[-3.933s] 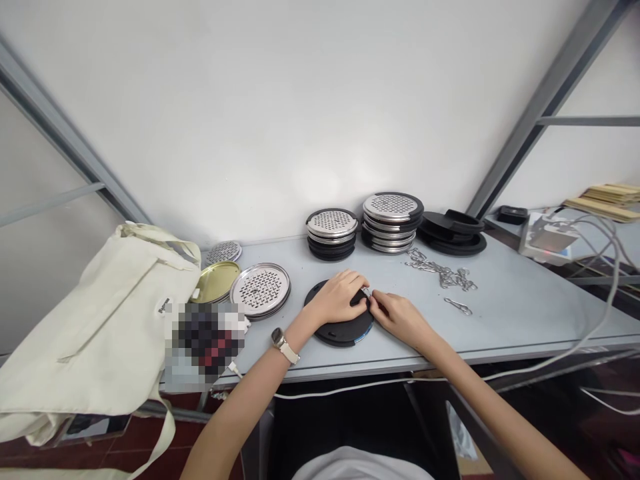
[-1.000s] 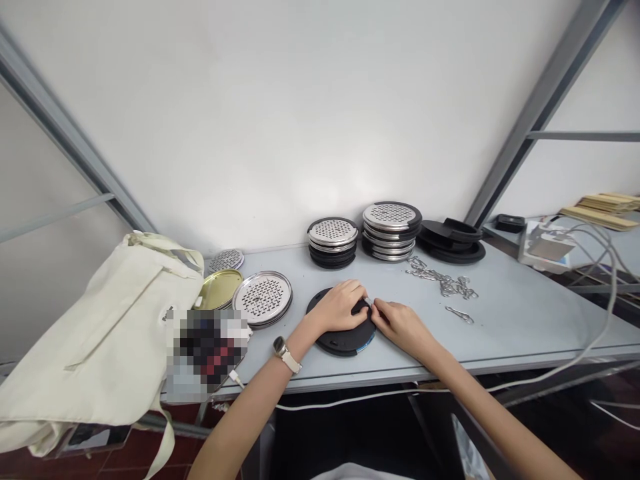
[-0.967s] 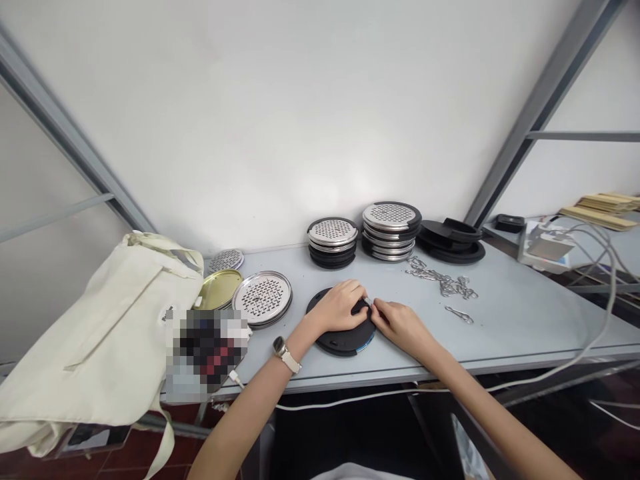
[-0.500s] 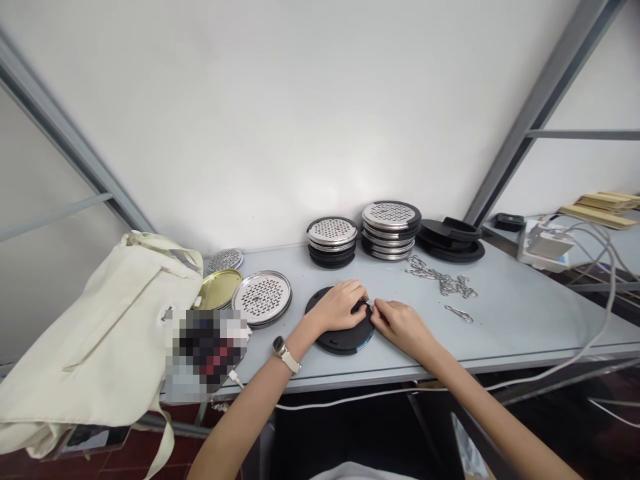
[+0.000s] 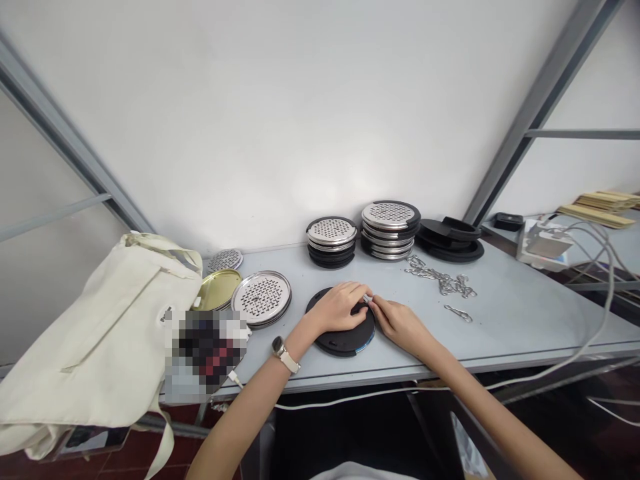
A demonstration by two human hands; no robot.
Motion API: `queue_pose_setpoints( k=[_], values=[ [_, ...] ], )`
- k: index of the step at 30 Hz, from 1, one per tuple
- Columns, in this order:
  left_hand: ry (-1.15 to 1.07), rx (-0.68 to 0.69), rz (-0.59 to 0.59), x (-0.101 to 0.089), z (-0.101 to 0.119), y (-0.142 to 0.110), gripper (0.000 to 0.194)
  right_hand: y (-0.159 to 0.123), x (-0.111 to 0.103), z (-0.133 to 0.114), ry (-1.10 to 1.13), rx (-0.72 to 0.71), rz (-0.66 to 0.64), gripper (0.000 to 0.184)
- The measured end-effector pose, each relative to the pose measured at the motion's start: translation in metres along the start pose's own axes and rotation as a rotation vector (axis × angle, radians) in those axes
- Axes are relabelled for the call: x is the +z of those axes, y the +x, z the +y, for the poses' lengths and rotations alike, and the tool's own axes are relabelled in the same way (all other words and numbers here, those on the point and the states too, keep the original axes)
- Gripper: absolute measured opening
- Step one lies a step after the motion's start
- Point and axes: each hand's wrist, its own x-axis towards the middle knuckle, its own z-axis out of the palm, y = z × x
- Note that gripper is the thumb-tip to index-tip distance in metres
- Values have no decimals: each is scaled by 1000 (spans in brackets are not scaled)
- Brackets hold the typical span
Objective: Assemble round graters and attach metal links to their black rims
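A round black disc (image 5: 345,341), with a blue strip on its near right rim, lies flat on the table in front of me. My left hand (image 5: 343,308) is laid over it, thumb on its top and fingers curled to the far right rim. There, a small shiny metal clip (image 5: 367,299) shows between my two hands. My right hand (image 5: 399,323) pinches at this clip with thumb and forefinger, its other fingers folded. Most of the clip is hidden by fingertips. One loose wire clip (image 5: 459,313) lies to the right, near a heap of similar clips (image 5: 447,283).
Behind stand two stacks of perforated metal grater discs (image 5: 332,231) and black rims, with black round parts (image 5: 450,240) beside them. Left are more grater discs (image 5: 262,298), a gold lid (image 5: 219,289) and a cream bag (image 5: 100,340). A white cable (image 5: 360,399) crosses the table's front edge.
My right fingers have shifted slightly up and left along the disc's rim, and my left fingertips have closed over the metal clip. The disc stays in place.
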Motion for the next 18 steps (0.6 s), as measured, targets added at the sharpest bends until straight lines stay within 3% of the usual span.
queue_pose_setpoints(
  k=[18],
  values=[
    [-19,27,14,2,0,0,29,-1,-3,-1,38,20,-42,27]
  ],
)
